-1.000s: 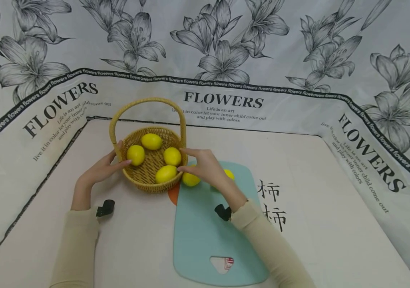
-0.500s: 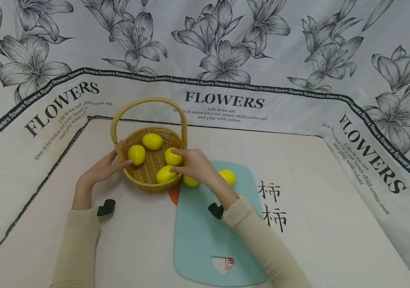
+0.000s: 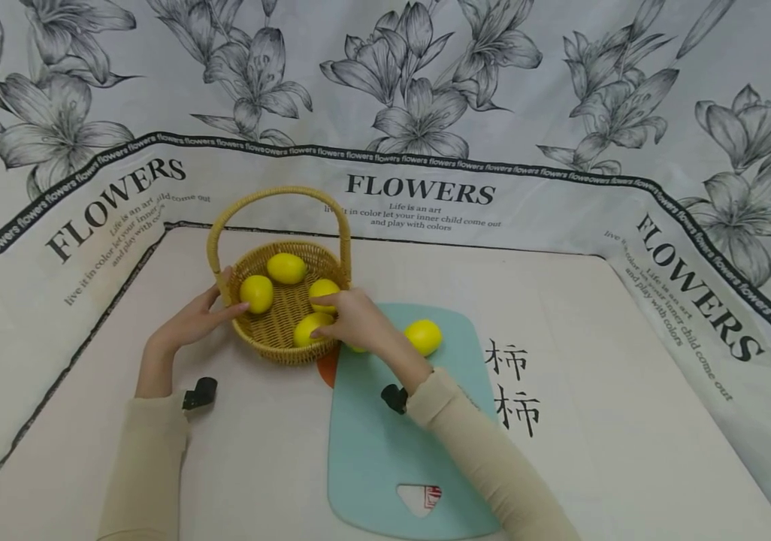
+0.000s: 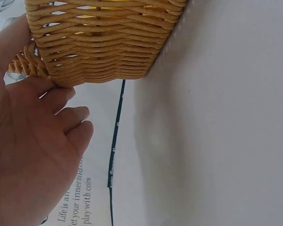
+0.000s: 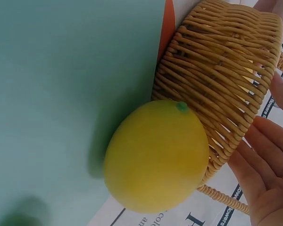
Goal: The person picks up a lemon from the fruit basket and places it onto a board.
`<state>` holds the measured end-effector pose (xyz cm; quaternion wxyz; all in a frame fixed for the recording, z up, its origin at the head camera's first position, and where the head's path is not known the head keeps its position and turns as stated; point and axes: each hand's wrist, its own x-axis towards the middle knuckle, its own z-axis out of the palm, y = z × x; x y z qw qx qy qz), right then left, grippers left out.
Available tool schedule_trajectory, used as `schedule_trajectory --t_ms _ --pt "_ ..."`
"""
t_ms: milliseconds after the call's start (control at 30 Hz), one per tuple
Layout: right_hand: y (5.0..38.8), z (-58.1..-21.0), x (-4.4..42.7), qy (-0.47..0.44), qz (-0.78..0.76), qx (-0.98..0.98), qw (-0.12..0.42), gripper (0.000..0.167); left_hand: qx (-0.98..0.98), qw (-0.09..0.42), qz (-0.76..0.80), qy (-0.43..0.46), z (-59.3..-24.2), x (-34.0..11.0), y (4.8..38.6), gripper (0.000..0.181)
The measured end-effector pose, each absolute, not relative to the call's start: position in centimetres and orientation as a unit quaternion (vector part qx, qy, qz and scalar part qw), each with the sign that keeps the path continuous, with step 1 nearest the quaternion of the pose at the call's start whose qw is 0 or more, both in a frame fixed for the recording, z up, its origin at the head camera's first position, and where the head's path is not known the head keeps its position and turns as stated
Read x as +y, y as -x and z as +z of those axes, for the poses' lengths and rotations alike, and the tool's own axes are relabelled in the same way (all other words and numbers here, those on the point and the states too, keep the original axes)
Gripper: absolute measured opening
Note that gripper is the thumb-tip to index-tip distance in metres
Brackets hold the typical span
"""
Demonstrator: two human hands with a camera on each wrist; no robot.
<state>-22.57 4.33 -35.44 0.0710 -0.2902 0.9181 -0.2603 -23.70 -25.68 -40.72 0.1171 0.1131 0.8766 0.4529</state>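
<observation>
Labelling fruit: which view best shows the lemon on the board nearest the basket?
Right wrist: the lemon shows large, its outline uncovered, beside the basket. Head shows only a sliver, the rest covered; left wrist, none of it.

Basket [image 3: 284,355] left of board [image 3: 385,432] — 4 lemons [image 3: 286,268] inside.

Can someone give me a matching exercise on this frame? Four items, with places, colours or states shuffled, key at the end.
Column 1
1. basket
2. cutting board
3. left hand
4. right hand

Column 2 (sides as in the head view)
A. reaches over the basket's right side
B. pale blue-green, lying flat on the table
C. at the basket's left side, thumb at the rim
D. woven, tall arched handle, four yellow lemons visible inside

Pairs: 1-D, 2-B, 3-C, 4-A
</observation>
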Motion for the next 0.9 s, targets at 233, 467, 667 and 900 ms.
schedule_trajectory --t_ms 233,467,667,900 --pt "22.8 -35.5 4.0 0.300 -0.251 0.917 0.081 0.056 0.876 0.117 0.451 -0.120 -40.6 -25.7 23.6 0.087" --pt "23.2 -36.0 3.6 0.300 -0.242 0.918 0.089 0.056 0.881 0.119 0.444 -0.112 -40.6 -25.9 23.4 0.087" --pt "23.6 -36.0 3.1 0.296 -0.249 0.915 0.114 0.055 0.880 0.113 0.445 -0.121 -40.7 -26.1 23.5 0.086" --pt "23.9 -36.2 2.8 0.294 -0.232 0.918 0.128 0.055 0.878 0.120 0.448 -0.121 -40.8 -25.8 23.7 0.086"
